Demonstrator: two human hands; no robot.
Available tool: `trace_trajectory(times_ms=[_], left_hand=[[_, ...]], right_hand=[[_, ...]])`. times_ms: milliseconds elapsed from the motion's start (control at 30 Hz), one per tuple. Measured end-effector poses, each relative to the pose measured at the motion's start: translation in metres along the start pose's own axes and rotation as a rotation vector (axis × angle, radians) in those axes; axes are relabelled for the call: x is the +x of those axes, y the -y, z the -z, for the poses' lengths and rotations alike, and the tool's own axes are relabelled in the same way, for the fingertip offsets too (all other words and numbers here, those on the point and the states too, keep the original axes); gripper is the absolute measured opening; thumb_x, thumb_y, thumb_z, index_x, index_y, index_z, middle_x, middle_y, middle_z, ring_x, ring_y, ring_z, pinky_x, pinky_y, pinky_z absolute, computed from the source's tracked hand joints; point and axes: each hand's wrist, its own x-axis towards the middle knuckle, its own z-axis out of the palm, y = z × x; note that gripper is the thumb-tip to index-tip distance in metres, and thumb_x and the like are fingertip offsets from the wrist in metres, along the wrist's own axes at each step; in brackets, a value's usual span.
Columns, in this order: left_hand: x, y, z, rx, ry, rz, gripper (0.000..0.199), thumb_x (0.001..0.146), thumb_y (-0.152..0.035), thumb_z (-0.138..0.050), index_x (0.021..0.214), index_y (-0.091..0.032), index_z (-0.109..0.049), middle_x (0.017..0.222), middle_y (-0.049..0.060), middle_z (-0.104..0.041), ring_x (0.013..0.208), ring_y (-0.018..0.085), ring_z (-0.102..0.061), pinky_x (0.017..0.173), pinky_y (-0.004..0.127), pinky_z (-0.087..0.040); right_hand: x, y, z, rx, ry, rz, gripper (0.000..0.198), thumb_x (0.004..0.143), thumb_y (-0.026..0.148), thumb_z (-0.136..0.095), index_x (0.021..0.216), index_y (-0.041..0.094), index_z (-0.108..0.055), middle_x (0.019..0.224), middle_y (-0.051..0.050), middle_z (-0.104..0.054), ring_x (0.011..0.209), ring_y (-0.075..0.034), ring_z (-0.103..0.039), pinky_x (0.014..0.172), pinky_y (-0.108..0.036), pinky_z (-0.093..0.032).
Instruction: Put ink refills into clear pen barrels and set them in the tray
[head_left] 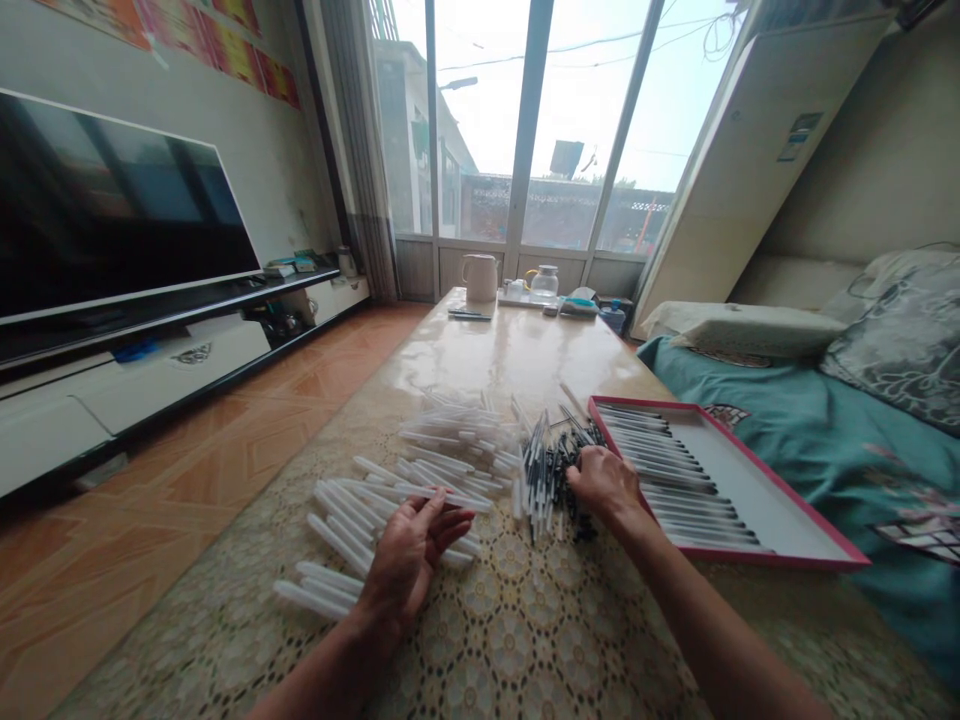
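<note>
Patterned tabletop (510, 640) — right hand (606, 484) at dark-ended rods (543, 474)

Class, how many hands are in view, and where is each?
2: the left hand over the white tubes, the right hand at the dark-ended rods.

One red-edged tray (742, 465), dozens of white tubes (349, 505), one television (120, 210)

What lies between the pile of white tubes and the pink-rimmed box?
In the head view, a heap of dark-ended sticks lies there, with the right hand at its edge.
</note>
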Motion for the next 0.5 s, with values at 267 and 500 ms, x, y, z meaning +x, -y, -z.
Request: trace_trajectory(times_ms=[267,500], left_hand=[[0.002,-0.009,0.000,-0.039,-0.103,-0.066,0.014,0.086,-0.007,-0.046,0.076,-0.013,-0.053,0.063,0.007,-0.069,0.058,0.015,-0.069,0.056,0.024,-0.056],[0.004,-0.008,0.001,-0.059,-0.171,-0.111,0.020,0.088,-0.009,-0.044,0.070,-0.013,-0.052,0.059,0.007,-0.068,0.056,0.015,-0.068,0.057,0.025,-0.057]], right_hand=[[-0.036,0.004,0.004,0.372,-0.113,0.297,0.011,0.086,0.020,-0.043,0.084,0.018,-0.054,0.076,-0.004,-0.061,0.070,-0.016,-0.058,0.062,-0.025,-0.038],[-0.073,0.026,0.000,0.798,-0.130,0.521,0.009,0.086,0.016,-0.040,0.083,0.019,-0.048,0.072,0.000,-0.053,0.065,-0.013,-0.050,0.062,-0.023,-0.038]])
